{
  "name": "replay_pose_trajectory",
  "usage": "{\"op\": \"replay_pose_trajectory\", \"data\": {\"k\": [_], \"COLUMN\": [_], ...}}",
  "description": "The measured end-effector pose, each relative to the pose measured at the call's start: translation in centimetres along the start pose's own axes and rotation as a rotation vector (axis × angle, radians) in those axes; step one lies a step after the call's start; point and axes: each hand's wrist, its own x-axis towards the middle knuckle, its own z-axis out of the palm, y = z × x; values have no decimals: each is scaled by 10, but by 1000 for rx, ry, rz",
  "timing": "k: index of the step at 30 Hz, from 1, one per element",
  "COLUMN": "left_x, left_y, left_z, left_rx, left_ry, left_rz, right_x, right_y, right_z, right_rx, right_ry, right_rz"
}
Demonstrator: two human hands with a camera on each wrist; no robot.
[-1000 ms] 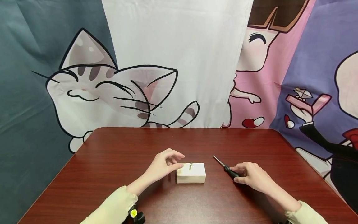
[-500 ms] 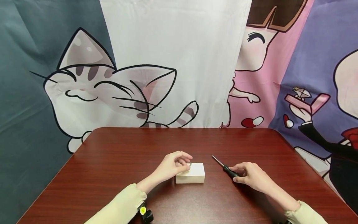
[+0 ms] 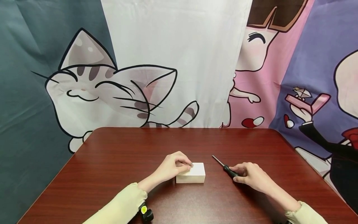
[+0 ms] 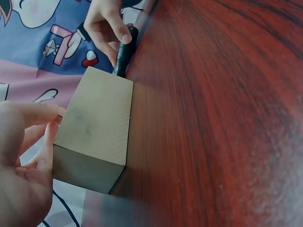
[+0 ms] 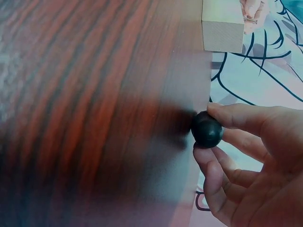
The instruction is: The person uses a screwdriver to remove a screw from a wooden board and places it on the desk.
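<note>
A pale wooden block [image 3: 190,179] sits on the table. At its top face my left hand [image 3: 171,167] pinches a small screw [image 4: 60,117] between thumb and fingertips; most of the screw is hidden by the fingers. To the right of the block lies a screwdriver [image 3: 230,172] with a black handle, its metal shaft pointing away to the upper left. My right hand [image 3: 254,176] grips the handle between thumb and fingers. In the right wrist view only the rounded butt of the screwdriver handle [image 5: 207,130] shows, between the fingers.
The reddish-brown wooden table [image 3: 126,146] has rounded far corners. Behind it hangs a cloth backdrop [image 3: 179,46] with cartoon figures. A wrist camera [image 3: 147,214] is strapped under the left sleeve.
The left hand has moved right over the block and its fingers have closed on the screw that was lying on top. The right hand and screwdriver stay nearly still.
</note>
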Motion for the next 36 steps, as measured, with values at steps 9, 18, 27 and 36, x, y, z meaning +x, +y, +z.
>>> {"op": "replay_pose_trajectory", "data": {"k": [9,18,27,36], "left_x": [-1,-1,-2,-1], "left_y": [-1,0,5,4], "left_z": [3,8,9,14], "left_rx": [-9,26,36,56], "left_ry": [39,84,122,185], "left_rz": [30,50,31,0], "right_x": [0,-1,-1,-1], "right_y": [0,0,1,1], "right_z": [1,1,1,2], "right_rx": [-8,-4,-5,1], "right_ry": [11,15,20,16], "right_rz": [-3,-16,-23,-25]}}
